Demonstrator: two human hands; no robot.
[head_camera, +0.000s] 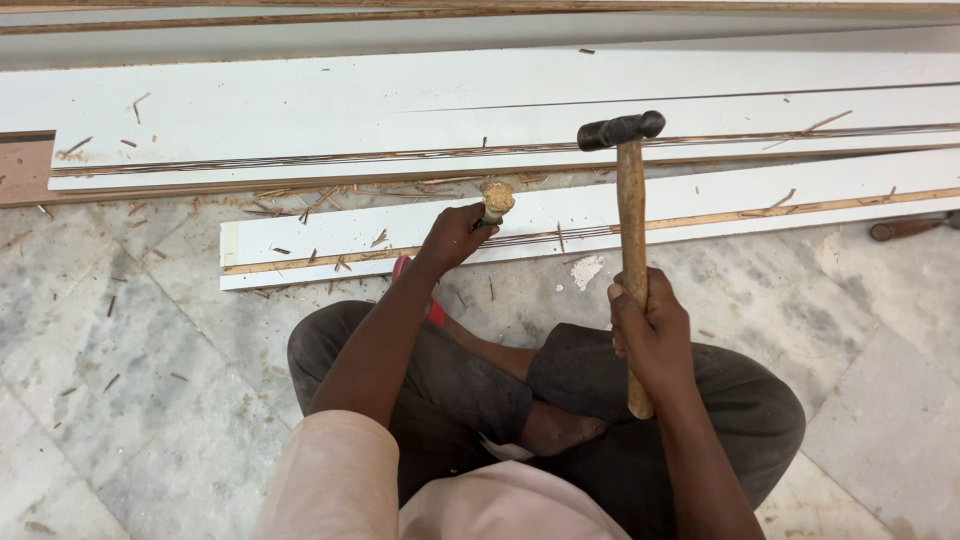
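Left hand (452, 235) clamped on chisel (495, 203), set at the board (560, 228) edge on the floor; right hand (652, 335) gripping raised hammer (630, 200). Chips already scattered — groove looks partly cut, much of the board's length left.

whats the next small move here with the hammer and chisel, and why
Probably bring the hammer down onto the worn wooden chisel handle. The right hand holds the hammer raised, head level with and beside the handle top, while the left hand grips the chisel with its tip set at the groove in the white board.
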